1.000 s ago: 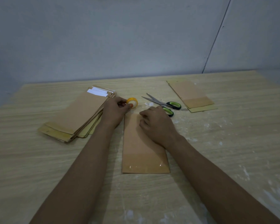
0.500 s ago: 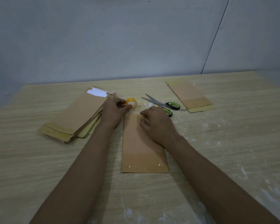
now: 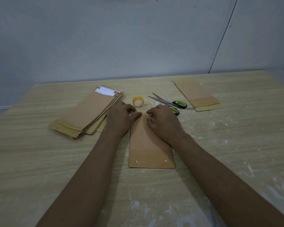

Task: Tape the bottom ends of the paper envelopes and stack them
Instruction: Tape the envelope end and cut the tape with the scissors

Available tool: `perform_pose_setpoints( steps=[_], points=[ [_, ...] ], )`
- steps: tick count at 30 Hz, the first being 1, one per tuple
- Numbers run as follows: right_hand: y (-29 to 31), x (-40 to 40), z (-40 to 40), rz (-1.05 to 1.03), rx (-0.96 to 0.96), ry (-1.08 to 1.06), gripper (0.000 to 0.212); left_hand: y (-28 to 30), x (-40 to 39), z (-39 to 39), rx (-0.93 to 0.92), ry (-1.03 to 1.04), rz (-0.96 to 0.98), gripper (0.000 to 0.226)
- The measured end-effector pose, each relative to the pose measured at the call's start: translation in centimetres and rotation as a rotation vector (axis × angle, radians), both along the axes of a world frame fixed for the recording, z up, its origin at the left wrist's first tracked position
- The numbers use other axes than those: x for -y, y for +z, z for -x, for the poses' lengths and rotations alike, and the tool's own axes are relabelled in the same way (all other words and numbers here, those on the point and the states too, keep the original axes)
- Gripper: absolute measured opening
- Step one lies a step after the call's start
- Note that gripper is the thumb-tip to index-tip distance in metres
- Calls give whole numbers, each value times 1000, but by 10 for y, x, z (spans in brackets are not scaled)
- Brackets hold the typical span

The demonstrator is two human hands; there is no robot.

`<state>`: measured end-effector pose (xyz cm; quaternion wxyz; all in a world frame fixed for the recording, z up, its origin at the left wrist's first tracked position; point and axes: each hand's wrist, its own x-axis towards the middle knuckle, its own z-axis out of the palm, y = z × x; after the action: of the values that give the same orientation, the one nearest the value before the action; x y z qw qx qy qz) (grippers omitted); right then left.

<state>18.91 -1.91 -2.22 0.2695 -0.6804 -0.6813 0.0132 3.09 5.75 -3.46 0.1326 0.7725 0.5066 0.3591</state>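
Note:
A brown paper envelope lies flat in the middle of the table, with shiny clear tape across its near end. My left hand and my right hand sit side by side on its far end, fingers curled onto the far edge, which they hide. The yellow tape roll stands free on the table just beyond my left hand. A thick stack of envelopes lies at the left, touching my left hand's outer side. Two more envelopes lie stacked at the far right.
Scissors with green-and-black handles lie just beyond my right hand, blades pointing left towards the tape roll. The wooden table has white smears on its right and near parts. A grey wall stands behind the table.
My left hand has let go of the tape roll and come back onto the envelope's far end beside my right hand. The roll now stands alone. The right hand has barely moved.

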Motion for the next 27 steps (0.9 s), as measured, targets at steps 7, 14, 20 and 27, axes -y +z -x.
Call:
perform_pose_setpoints(
  steps=[7,14,20,27],
  points=[
    [4,10,-1,-5,-7,-106,39,1,4,-1,-71,-1,111,20],
    [3,10,-6,-47,-174,-191,42,8,10,3,371,-198,322,13],
    [4,10,-9,-56,-272,-250,40,12,12,3,429,-258,356,17],
    [5,8,-5,-52,-346,-256,40,14,10,18,611,-234,356,19]
  ],
)
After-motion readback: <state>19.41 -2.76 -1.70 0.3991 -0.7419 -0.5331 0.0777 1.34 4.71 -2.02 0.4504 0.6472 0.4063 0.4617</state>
